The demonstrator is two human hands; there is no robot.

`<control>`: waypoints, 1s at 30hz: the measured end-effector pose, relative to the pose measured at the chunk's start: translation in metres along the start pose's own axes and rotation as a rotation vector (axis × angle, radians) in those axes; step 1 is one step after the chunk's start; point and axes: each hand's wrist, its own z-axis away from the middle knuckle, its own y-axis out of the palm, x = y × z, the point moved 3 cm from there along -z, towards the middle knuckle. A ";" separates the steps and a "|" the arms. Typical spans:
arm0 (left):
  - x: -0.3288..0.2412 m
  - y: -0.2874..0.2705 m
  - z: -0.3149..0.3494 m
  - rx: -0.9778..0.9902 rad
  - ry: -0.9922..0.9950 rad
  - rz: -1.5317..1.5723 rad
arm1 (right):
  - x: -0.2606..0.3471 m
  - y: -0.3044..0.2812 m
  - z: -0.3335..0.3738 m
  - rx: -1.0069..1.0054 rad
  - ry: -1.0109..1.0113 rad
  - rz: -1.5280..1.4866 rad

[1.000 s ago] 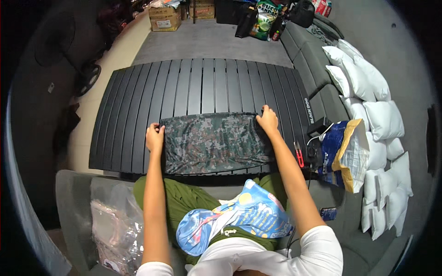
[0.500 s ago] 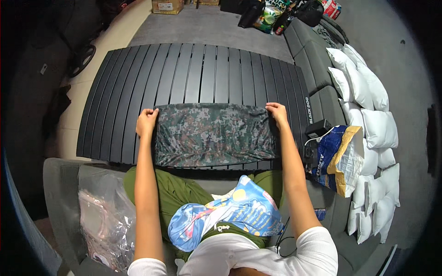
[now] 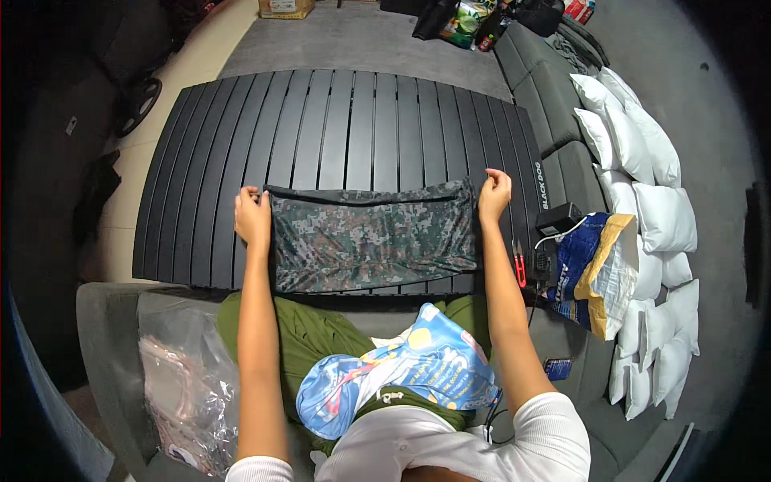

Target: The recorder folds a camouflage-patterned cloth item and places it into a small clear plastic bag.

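Note:
A dark green digital-camouflage cloth lies spread wide on the black slatted table, its far edge showing a dark folded band. At its far left corner, the fingertips of my left hand are pinched on the edge. My right hand is just beyond the far right corner, its fingers loosely bent and a narrow gap between them and the cloth. On my lap rests a blue printed cloth, crumpled over green trousers.
Red-handled scissors lie on the table's right, near a black box with a white cable. A blue and yellow bag stands beside them. White pillows line the right side. A clear plastic package sits at left.
My right hand has moved outward off the cloth's corner. The far edge of the cloth has folded over, showing a dark band, and the scissors by my right forearm have come into sight.

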 end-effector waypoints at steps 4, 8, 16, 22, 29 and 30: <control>-0.025 -0.002 0.010 -0.116 0.356 -0.011 | 0.032 -0.010 0.015 0.259 -0.348 -0.051; -0.031 0.003 0.004 0.044 0.611 0.042 | 0.024 -0.005 0.007 0.410 -0.359 -0.005; -0.013 0.008 -0.020 0.188 0.377 0.094 | -0.015 0.001 -0.026 0.869 -0.179 0.191; -0.008 0.014 -0.027 0.156 0.241 0.113 | -0.030 0.010 -0.034 0.924 0.265 -0.108; -0.023 0.021 -0.021 -0.042 0.318 -0.059 | -0.047 0.008 -0.026 0.587 0.038 0.098; -0.017 0.012 -0.017 -0.236 0.410 -0.089 | -0.030 0.010 -0.019 0.499 -0.036 0.222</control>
